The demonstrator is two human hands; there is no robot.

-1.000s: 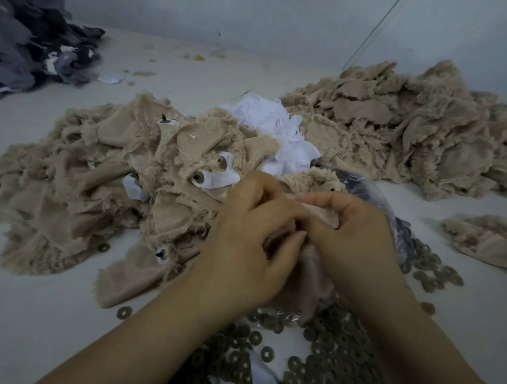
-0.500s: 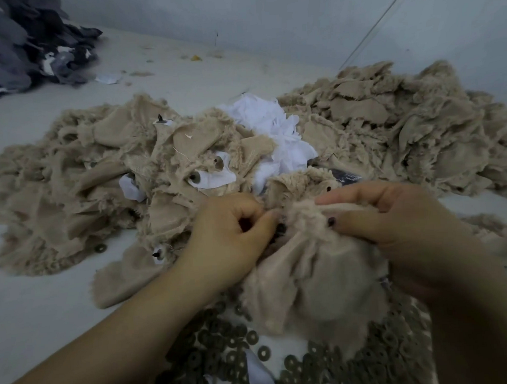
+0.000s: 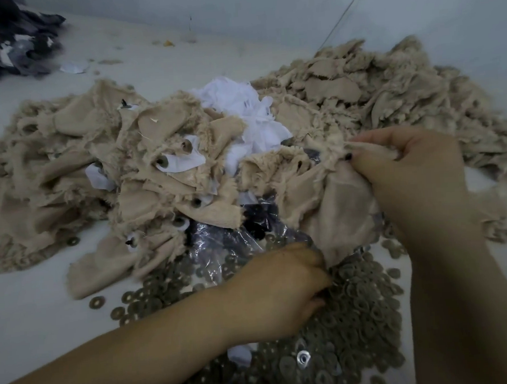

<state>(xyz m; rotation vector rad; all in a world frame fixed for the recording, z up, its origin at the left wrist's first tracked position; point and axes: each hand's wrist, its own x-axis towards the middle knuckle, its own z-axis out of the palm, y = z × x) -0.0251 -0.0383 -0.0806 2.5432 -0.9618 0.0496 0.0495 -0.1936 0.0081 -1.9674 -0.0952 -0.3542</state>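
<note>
- Right hand (image 3: 408, 167) grips the top edge of a beige plush piece (image 3: 336, 213), fingers curled round it, held up over the bench (image 3: 31, 309); a black eye stud (image 3: 348, 156) shows at the thumb.
- Left hand (image 3: 282, 291) dips into the heap of washers (image 3: 366, 309) just below the piece, fingers curled down; whether one is pinched is hidden.
- Likely the stud is in place but its washer is not yet on.
- Left pile (image 3: 67, 173) shows pieces with eyes fitted; right pile (image 3: 374, 95) looks unworked, so plenty seems left.
</note>
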